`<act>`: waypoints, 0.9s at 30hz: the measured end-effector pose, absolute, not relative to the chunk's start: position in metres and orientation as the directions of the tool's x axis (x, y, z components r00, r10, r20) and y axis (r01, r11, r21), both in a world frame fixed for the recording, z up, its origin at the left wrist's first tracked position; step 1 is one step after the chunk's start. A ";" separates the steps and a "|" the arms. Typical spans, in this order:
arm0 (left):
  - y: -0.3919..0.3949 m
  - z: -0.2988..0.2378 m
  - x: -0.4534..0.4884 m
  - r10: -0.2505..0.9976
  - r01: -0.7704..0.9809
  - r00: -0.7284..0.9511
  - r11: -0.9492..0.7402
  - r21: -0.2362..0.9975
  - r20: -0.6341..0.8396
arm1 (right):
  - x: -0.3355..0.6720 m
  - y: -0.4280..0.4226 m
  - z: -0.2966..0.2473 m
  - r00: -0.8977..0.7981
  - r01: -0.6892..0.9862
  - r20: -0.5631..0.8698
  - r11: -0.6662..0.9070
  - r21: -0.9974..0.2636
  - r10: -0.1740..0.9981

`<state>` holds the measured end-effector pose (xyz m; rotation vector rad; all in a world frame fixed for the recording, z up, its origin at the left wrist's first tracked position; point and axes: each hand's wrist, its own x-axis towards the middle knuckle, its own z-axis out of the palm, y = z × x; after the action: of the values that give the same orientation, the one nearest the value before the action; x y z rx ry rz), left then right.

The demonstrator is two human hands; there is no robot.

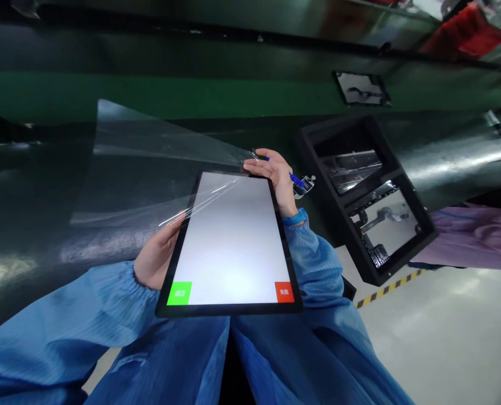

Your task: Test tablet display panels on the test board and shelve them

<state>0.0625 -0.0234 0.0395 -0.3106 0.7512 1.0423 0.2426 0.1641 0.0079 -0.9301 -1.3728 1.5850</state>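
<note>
A tablet (236, 242) with a lit white screen, a green box at lower left and a red box at lower right is held in front of me. My left hand (161, 253) grips its left edge, fingers hidden beneath. A clear plastic film (149, 152) stretches from the tablet's top part out to the left, creased and lifted. At the top right corner, my right hand (272, 175) has its fingers closed on the gathered end of the film, close against the tablet. A blue pen (296, 180) shows behind that hand, beside a small metal clip (305, 187).
Right of me lies a black two-compartment tray (347, 208) holding device parts. Farther back on the green surface is an opened tablet-like panel (362, 89). A red cloth-like item (465, 31) is at upper right. A person's purple sleeve (478, 236) shows at the right.
</note>
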 end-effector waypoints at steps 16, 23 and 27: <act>-0.025 0.019 0.046 0.734 -0.784 0.450 0.598 0.169 -0.508 | 0.250 0.154 0.021 -0.348 -0.179 0.240 0.187 -0.966 0.906; -0.024 0.009 0.051 0.727 -0.775 0.319 0.569 0.275 -0.607 | 0.263 0.155 0.030 -0.139 0.019 0.420 0.426 -0.904 0.897; -0.023 0.008 0.051 0.747 -0.766 0.286 0.554 0.324 -0.600 | 0.276 0.127 0.061 -0.325 0.239 0.609 0.686 -0.687 0.724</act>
<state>0.0513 -0.0231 0.0080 -0.0288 0.7856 1.0114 0.2762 0.1267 0.0610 -0.7536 -1.8836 0.5988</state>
